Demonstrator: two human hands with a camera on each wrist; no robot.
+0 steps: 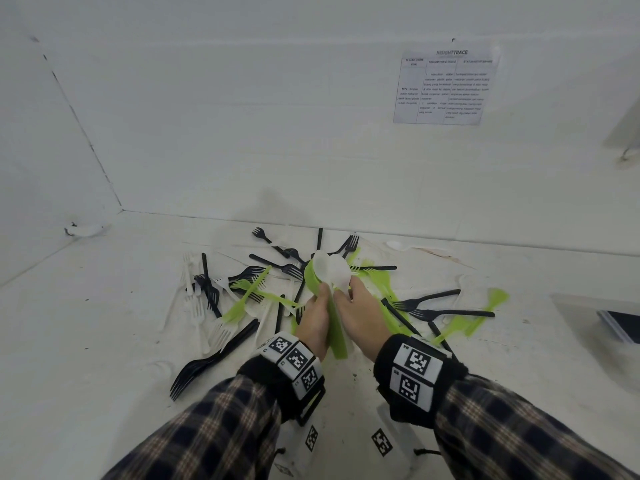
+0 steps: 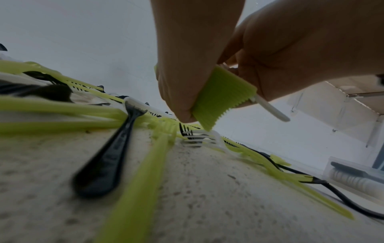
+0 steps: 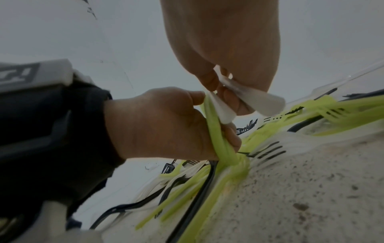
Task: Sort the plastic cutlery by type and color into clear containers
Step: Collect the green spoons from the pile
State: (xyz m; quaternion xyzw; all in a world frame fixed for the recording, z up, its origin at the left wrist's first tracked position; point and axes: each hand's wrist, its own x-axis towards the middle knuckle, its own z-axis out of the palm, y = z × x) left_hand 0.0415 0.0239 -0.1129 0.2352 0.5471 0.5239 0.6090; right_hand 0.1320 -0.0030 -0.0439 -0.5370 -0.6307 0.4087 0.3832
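Observation:
My two hands meet over the pile in the middle of the white table (image 1: 104, 323). My left hand (image 1: 323, 292) grips a nested stack of green spoons (image 1: 337, 337) by the handles, bowls pointing away; the left wrist view shows the ribbed handle ends (image 2: 220, 97). White spoons (image 1: 329, 268) lie against the green stack. My right hand (image 1: 346, 289) pinches a white spoon handle (image 3: 259, 102) between thumb and fingers, right beside my left hand (image 3: 162, 125). Another white handle (image 3: 220, 111) lies pressed against the green stack (image 3: 218, 131).
Black forks (image 1: 214, 362), white forks (image 1: 218, 334) and green forks (image 1: 242, 303) lie scattered around my hands. A clear container (image 1: 588, 327) holding dark pieces stands at the right edge. White walls close off the back and the left, with a printed sheet (image 1: 446, 88) on the back one.

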